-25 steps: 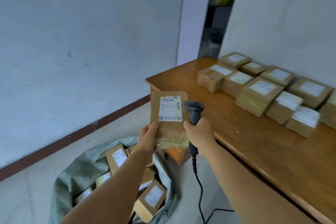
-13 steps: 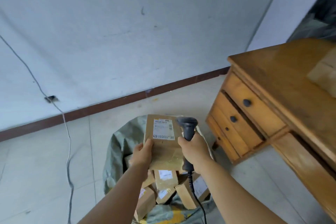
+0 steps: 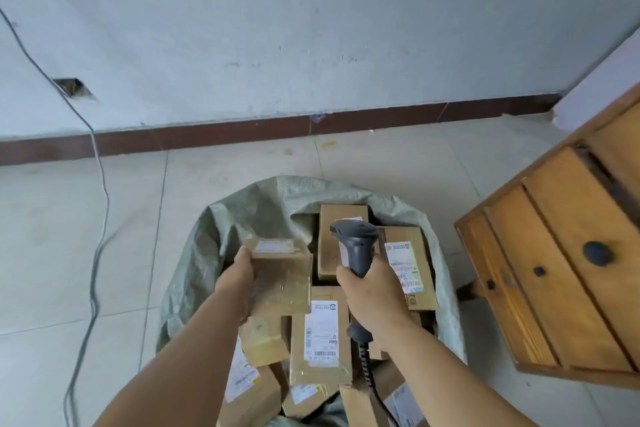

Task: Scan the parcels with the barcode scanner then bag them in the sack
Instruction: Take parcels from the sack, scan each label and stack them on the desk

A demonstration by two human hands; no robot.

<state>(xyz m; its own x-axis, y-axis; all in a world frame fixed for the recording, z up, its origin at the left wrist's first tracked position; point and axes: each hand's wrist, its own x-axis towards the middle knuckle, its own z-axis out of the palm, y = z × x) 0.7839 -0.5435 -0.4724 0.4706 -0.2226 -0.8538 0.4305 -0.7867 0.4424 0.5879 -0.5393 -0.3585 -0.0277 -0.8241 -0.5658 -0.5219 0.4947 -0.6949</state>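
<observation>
Brown taped cardboard parcel point(image 3: 282, 274): stiff, probably light, slick tape; left hand point(image 3: 235, 282) grips 1 edge above grey-green woven sack point(image 3: 221, 236). Right hand point(image 3: 369, 291) wraps dark grey barcode scanner point(image 3: 356, 246).

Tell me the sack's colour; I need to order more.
Pale grey-green woven sack, seen best in the head view.

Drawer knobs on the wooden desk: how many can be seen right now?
3. A large knob on the upper drawer, a smaller knob on the drawer below, and the smallest knob on the lowest drawer of the desk. Others may lie outside the frame.
</observation>
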